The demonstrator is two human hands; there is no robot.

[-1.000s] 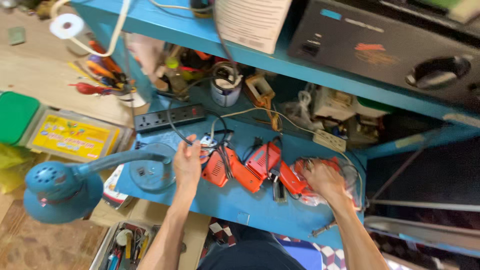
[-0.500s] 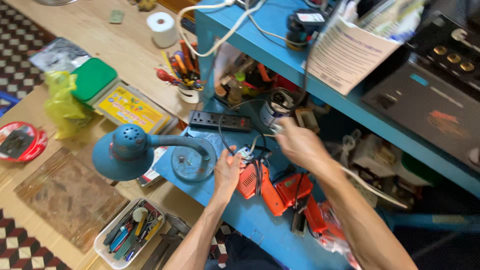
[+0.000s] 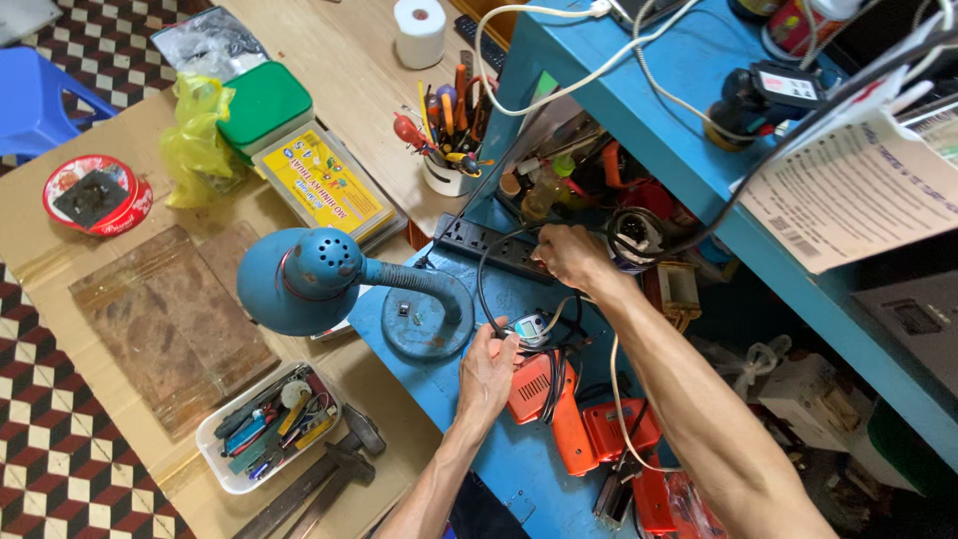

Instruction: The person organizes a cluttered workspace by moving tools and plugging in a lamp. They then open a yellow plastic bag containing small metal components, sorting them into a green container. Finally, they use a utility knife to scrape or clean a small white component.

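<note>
Head view: just below the middle of the frame the left hand (image 3: 486,371) lies palm down on the blue desk (image 3: 504,464), its fingers spread and pressing on the back end of an orange power drill (image 3: 547,399) and the black cord (image 3: 485,274) bunched there. This grip is flat and wide, resting on the tool rather than wrapped round it. A small grey meter (image 3: 530,327) sits just beyond the fingertips, touching the cord bundle.

The right hand (image 3: 567,256) is higher, a little right of centre, its grip narrowed into a pinch round the black cord right beside the black power strip (image 3: 491,245), which lies at the far edge of the desk. Whether the fingers hold a plug or only the cord cannot be told.

Left of centre a blue desk lamp (image 3: 307,279) stands with its round base near the left hand and its shade leaning over the desk edge. More orange tools (image 3: 634,454) lie in the lower right, next to the drill.

In the upper middle a white cup of screwdrivers (image 3: 447,150) stands near the power strip. The wooden desk (image 3: 150,299) fills the left, carrying a yellow box (image 3: 324,185), a green box (image 3: 261,103) and a white tray of small tools (image 3: 267,424) at the lower left, with a hammer (image 3: 334,469) beside it.
</note>
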